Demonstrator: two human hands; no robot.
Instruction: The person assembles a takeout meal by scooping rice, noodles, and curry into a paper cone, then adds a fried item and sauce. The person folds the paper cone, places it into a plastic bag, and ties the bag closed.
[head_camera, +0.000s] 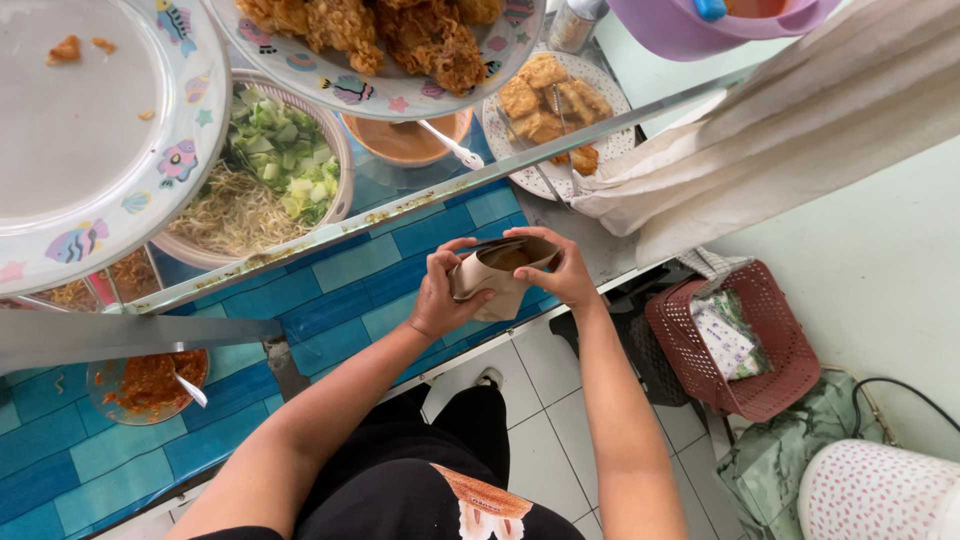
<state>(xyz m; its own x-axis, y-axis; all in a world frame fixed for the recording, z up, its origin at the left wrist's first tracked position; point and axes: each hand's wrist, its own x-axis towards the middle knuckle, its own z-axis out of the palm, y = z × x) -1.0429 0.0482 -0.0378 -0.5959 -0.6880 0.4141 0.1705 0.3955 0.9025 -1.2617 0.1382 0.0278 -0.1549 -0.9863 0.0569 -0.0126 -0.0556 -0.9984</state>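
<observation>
Both my hands hold a brown paper food wrap (492, 272) over the front edge of a blue tiled counter (300, 310). My left hand (440, 295) grips the wrap's left side and folds its flap. On the right, my right hand (562, 268) pinches the top rim. The wrap is partly open, with something dark brown inside.
Behind a metal-framed glass case stand a bowl of bean sprouts and chopped greens (260, 180), a bowl of orange sauce (405, 140), plates of fried pieces (400, 40) and fried tofu (550, 100). A chilli sauce bowl (148, 385) sits on the counter. A red basket (735, 340) is on the floor at right.
</observation>
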